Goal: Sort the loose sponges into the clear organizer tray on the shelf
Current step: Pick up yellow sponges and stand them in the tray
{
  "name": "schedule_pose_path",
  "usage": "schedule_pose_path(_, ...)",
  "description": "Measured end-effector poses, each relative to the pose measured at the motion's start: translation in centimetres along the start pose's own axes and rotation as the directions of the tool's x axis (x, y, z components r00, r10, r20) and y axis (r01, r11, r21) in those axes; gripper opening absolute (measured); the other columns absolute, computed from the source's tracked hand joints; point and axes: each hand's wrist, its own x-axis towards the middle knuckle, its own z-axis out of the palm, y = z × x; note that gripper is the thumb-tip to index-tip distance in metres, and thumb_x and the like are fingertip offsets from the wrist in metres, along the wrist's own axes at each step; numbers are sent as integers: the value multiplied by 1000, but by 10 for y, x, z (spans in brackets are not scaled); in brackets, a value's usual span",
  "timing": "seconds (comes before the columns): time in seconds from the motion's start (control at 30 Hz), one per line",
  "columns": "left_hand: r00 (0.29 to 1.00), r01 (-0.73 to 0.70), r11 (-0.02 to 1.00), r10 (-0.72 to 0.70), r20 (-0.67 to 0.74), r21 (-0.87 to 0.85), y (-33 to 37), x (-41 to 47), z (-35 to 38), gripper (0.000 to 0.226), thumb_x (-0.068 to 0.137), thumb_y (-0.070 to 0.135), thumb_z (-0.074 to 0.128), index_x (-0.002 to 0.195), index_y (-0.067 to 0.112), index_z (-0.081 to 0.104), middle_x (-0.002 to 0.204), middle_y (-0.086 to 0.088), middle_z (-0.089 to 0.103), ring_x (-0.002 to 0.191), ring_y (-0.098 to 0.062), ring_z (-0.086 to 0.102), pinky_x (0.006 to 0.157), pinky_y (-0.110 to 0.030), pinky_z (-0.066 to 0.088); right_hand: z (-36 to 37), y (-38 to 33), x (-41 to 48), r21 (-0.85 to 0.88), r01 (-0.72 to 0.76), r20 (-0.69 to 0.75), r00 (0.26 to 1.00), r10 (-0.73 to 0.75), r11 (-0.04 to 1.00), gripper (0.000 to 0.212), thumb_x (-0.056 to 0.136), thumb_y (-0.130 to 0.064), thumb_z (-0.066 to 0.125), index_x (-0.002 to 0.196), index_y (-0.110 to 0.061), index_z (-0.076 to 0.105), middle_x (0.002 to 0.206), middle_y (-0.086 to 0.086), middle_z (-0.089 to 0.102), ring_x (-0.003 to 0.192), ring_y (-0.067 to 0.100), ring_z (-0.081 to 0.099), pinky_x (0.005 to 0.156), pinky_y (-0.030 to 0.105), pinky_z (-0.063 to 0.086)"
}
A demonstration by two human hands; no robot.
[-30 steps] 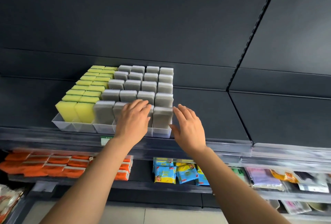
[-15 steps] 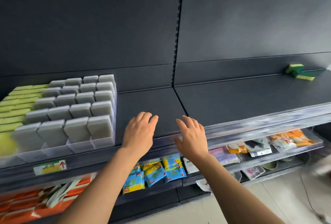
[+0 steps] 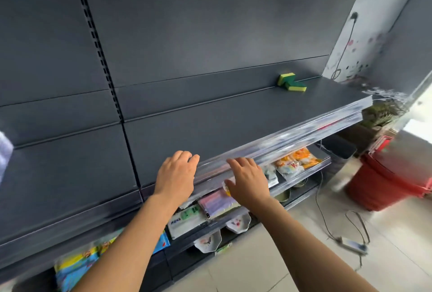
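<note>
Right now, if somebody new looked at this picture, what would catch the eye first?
The green-and-yellow sponges stand out, alone at the back right of the dark shelf. Nearer, the left hand and right hand are open, holding nothing, at the shelf's front edge.

Head camera looks down, tilted, near the shelf (image 3: 233,114).

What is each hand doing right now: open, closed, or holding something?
Bare left hand: open, holding nothing.
Bare right hand: open, holding nothing.

2 sponges (image 3: 292,82) on shelf (image 3: 210,123)
</note>
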Motion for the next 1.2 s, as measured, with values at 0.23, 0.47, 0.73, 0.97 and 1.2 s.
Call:
schedule_pose_path(0.23, 995, -103, 994, 104, 12, -29, 70, 72, 21, 31, 86, 15, 57, 117, 20, 52, 118, 4, 55, 110, -16, 48, 88, -28, 42, -16, 92, 23, -13, -98, -20, 995, 98, 995, 56, 89, -39, 56, 138, -21, 37, 140, 2, 44, 130, 23, 36, 105, 37, 32)
schedule_pose_path(0.47, 984, -175, 980, 172, -38, -91, 113, 168, 42, 30, 88, 19, 58, 117, 18, 52, 120, 2, 55, 112, -17, 48, 90, -30, 43, -21, 173, 77, -36, -176, -48, 984, 174, 984, 53, 89, -39, 57, 136, -21, 40, 137, 2, 47, 128, 23, 38, 102, 37, 36)
schedule_pose_path(0.73, 973, -229, 962, 220, -70, -147, 145, 294, 65, 31, 88, 15, 57, 118, 17, 53, 121, 1, 55, 114, -19, 47, 91, -31, 43, -36, 256, 172, -65, -234, -108, 968, 226, 970, 52, 88, -38, 58, 134, -21, 43, 133, 2, 49, 125, 23, 40, 102, 36, 36)
schedule_pose_path(0.97, 968, -250, 959, 244, -60, -131, 170, 398, 85, 35, 86, 11, 55, 120, 18, 51, 122, 2, 52, 114, -18, 45, 90, -30, 41, -41, 325, 243, -43, -315, -117, 944, 309, 948, 49, 87, -37, 58, 131, -21, 47, 130, 3, 50, 123, 24, 40, 98, 35, 36)
schedule_pose_path(1.2, 973, -229, 966, 223, -62, -123, 210, 490, 111, 34, 89, 23, 57, 122, 18, 51, 126, -1, 52, 118, -21, 43, 93, -33, 38, -35, 397, 311, -26, -308, -114, 946, 304, 951, 48, 85, -36, 59, 129, -20, 49, 129, 3, 50, 121, 25, 40, 96, 35, 34)
